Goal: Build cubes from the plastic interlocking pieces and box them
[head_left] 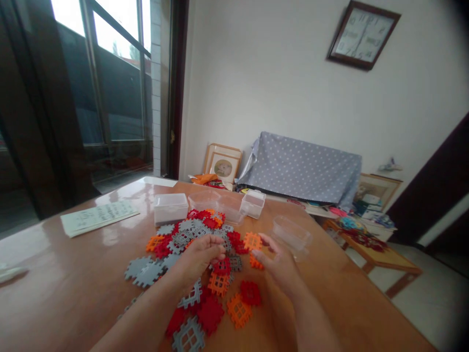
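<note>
My right hand pinches an orange square building tile with notched edges and a window grid, raised over the table. Just below it shows another orange tile; whether the two are joined I cannot tell. Over the pile, my left hand has its fingers bent and drawn together; anything between them is hidden. Around and under it spread several red, grey and orange tiles, among them a grey tile, a red tile and an orange window tile nearer me.
Behind the pile stand a lidded clear box, a smaller clear box and a clear tray. Another clear tray lies to the right. Written paper sheets rest on the brown table at left.
</note>
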The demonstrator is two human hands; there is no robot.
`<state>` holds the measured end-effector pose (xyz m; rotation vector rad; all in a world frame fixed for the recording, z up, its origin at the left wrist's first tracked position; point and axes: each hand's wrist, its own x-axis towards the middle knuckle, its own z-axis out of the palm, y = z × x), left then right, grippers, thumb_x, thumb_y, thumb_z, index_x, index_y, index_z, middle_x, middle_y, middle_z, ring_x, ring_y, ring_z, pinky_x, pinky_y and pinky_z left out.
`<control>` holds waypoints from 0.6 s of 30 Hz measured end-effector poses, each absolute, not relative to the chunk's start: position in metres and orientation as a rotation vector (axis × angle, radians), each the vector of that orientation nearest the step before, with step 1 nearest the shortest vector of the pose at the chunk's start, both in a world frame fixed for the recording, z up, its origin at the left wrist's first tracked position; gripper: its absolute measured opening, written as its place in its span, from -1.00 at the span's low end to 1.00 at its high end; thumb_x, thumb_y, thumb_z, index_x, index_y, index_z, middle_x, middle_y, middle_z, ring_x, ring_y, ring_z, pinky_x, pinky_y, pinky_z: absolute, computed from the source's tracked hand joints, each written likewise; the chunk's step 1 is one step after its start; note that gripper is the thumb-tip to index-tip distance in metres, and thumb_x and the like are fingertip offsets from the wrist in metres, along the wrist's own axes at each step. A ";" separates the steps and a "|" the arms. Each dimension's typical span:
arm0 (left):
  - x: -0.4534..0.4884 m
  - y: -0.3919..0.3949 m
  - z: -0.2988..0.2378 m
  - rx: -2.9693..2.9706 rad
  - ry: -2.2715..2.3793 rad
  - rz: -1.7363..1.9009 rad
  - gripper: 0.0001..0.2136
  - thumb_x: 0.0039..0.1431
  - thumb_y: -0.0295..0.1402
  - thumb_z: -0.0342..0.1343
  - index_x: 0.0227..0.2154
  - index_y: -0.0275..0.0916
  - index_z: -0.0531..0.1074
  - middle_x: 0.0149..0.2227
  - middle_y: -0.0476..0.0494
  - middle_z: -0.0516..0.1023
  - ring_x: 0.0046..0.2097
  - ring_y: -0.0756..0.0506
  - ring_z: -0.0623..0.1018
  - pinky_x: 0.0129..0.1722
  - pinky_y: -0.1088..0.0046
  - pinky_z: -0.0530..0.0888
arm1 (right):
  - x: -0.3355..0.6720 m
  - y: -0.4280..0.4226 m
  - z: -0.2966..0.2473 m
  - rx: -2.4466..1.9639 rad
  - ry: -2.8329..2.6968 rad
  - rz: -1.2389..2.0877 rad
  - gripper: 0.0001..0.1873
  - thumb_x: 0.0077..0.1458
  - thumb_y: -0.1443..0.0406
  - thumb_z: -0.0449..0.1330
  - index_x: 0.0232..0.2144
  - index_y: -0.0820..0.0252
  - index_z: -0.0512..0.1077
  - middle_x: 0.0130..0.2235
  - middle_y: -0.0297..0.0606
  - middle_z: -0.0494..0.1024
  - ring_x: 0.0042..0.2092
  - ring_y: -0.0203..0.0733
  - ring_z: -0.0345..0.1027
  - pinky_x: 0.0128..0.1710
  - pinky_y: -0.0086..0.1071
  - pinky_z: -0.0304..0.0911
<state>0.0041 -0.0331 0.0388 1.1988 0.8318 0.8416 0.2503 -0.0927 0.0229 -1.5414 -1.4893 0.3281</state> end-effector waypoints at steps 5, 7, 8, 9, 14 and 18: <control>-0.001 -0.031 0.043 1.249 0.855 0.873 -0.68 0.07 -0.18 0.24 -0.17 -0.25 0.43 -0.28 -0.09 0.58 -0.24 -0.09 0.56 -0.20 0.40 0.38 | 0.295 -0.088 0.003 -1.631 -1.446 0.363 -0.38 -0.04 -0.01 0.34 0.02 0.16 0.53 0.09 -0.04 0.55 0.13 0.10 0.39 0.18 0.06 0.19; -0.001 -0.031 0.043 1.279 0.862 0.868 -0.68 0.08 -0.17 0.23 -0.19 -0.26 0.43 -0.29 -0.10 0.58 -0.24 -0.10 0.56 -0.21 0.40 0.37 | 0.303 -0.086 -0.005 -1.654 -1.489 0.381 -0.39 -0.07 -0.02 0.36 -0.01 0.17 0.55 0.08 -0.03 0.55 0.14 0.10 0.38 0.20 0.09 0.15; -0.001 -0.032 0.042 1.292 0.866 0.866 -0.69 0.08 -0.17 0.23 -0.19 -0.26 0.44 -0.29 -0.10 0.58 -0.24 -0.10 0.55 -0.22 0.40 0.37 | 0.306 -0.085 -0.009 -1.662 -1.509 0.386 -0.40 -0.07 -0.01 0.36 -0.02 0.17 0.56 0.08 -0.03 0.55 0.14 0.10 0.38 0.21 0.09 0.14; -0.001 -0.032 0.042 1.303 0.871 0.865 -0.69 0.08 -0.17 0.22 -0.20 -0.26 0.44 -0.29 -0.10 0.58 -0.25 -0.10 0.54 -0.23 0.40 0.36 | 0.307 -0.085 -0.012 -1.666 -1.525 0.390 -0.40 -0.06 -0.01 0.36 -0.02 0.17 0.56 0.08 -0.03 0.55 0.14 0.09 0.38 0.21 0.08 0.14; 0.000 -0.030 0.039 1.356 0.874 0.868 -0.71 0.12 -0.17 0.19 -0.19 -0.25 0.45 -0.31 -0.07 0.57 -0.28 -0.08 0.51 -0.27 0.42 0.34 | 0.313 -0.084 -0.024 -1.679 -1.561 0.402 -0.42 -0.05 -0.01 0.36 -0.03 0.16 0.56 0.13 -0.03 0.50 0.19 0.10 0.32 0.24 0.11 0.07; 0.000 -0.030 0.039 1.371 0.880 0.855 -0.71 0.14 -0.15 0.17 -0.21 -0.26 0.44 -0.32 -0.08 0.57 -0.28 -0.08 0.51 -0.26 0.42 0.33 | 0.315 -0.085 -0.030 -1.724 -1.593 0.430 -0.41 -0.09 -0.04 0.37 -0.05 0.16 0.57 0.18 -0.05 0.46 0.23 0.16 0.26 0.25 0.19 0.00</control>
